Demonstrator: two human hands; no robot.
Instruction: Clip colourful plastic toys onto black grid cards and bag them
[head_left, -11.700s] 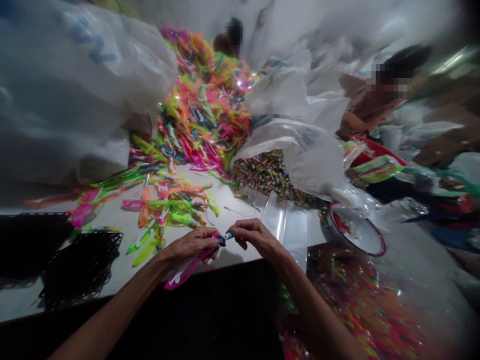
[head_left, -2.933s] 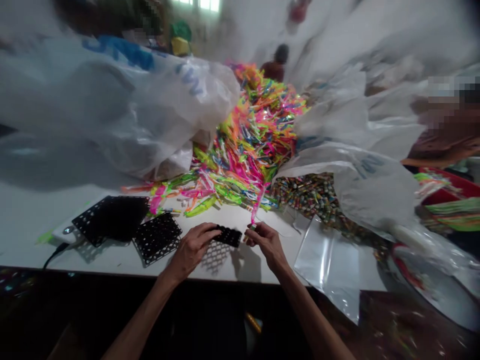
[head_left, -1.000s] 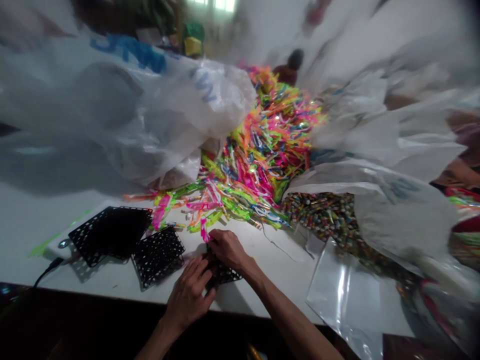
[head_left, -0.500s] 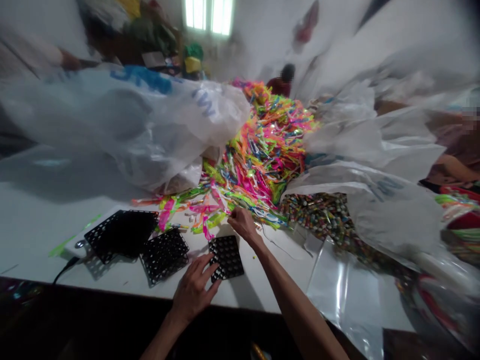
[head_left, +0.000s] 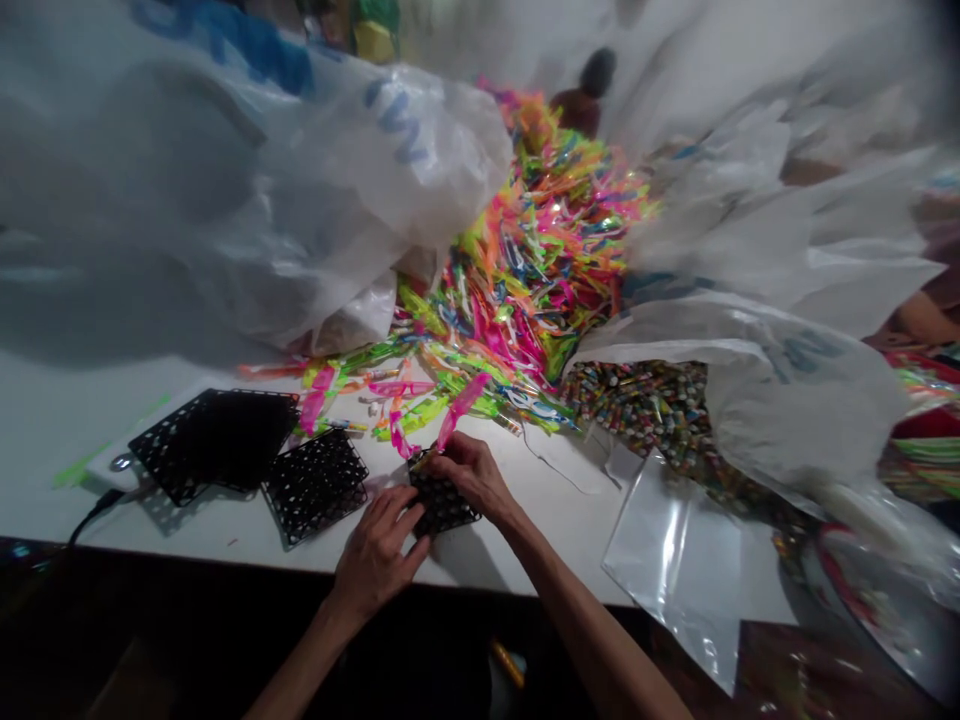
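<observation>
A small black perforated tray (head_left: 450,508) lies near the front edge of the table, partly covered by my hands. My left hand (head_left: 377,543) is at its left side, fingers stretched out and apart, fingertips by its edge. Over the tray's top edge, my right hand (head_left: 472,476) is closed in a pinch on a bright pink plastic strip (head_left: 463,408). The strip's upper part sticks up from the fingers; its lower end is hidden. Behind the tray lies a loose spread of similar neon strips (head_left: 427,410), running back into a tall heap (head_left: 536,265).
Black trays (head_left: 214,440) and a smaller one (head_left: 315,485) lie at left, beside a white socket block (head_left: 112,465). Large plastic sacks (head_left: 315,210) flank the heap. Small multicoloured pieces (head_left: 637,405) spill at right, near clear bags (head_left: 667,560). A person (head_left: 585,100) is behind.
My right hand has come back from the strips to the black tray, bringing a pink strip. My left hand has stayed at the tray's left side. The view has tilted down.
</observation>
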